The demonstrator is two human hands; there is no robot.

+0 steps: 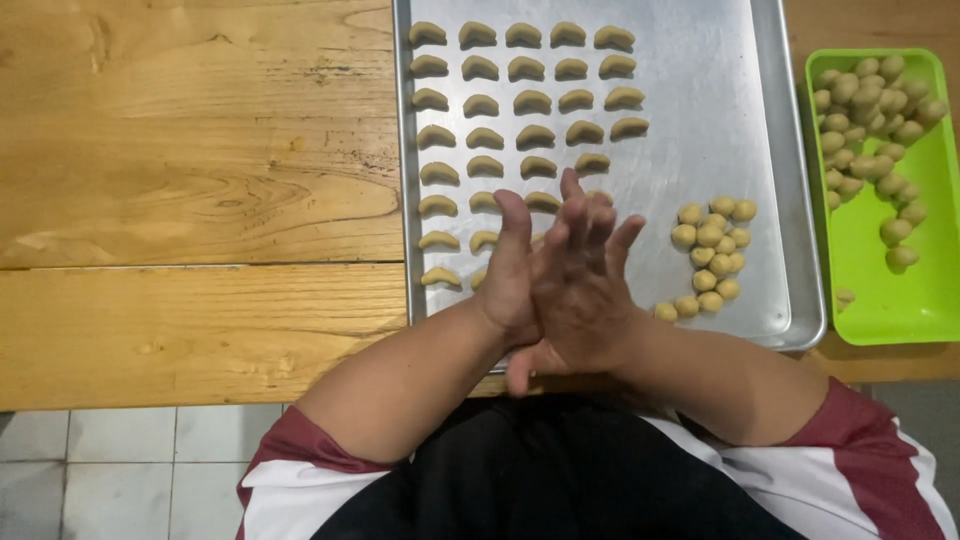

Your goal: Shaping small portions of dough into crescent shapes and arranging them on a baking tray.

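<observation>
Brushed matt metal baking tray [700, 60], glossy green plastic tray [925, 300], grainy varnished wooden table [200, 150], matt dough crescents [530, 101]

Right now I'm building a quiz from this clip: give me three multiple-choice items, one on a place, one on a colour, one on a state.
1. Where does the loose cluster of dough balls lie?
A. on the metal tray
B. on the floor
C. on the bare wood

2. What colour is the plastic tray at the far right?
A. red
B. green
C. blue

3. How are the left hand and right hand placed?
A. far apart
B. under the table
C. pressed palm to palm

Answers: 1 A, balls rest on its right part; 2 B, bright green rim; 3 C, palms meet above the tray's near edge.
</observation>
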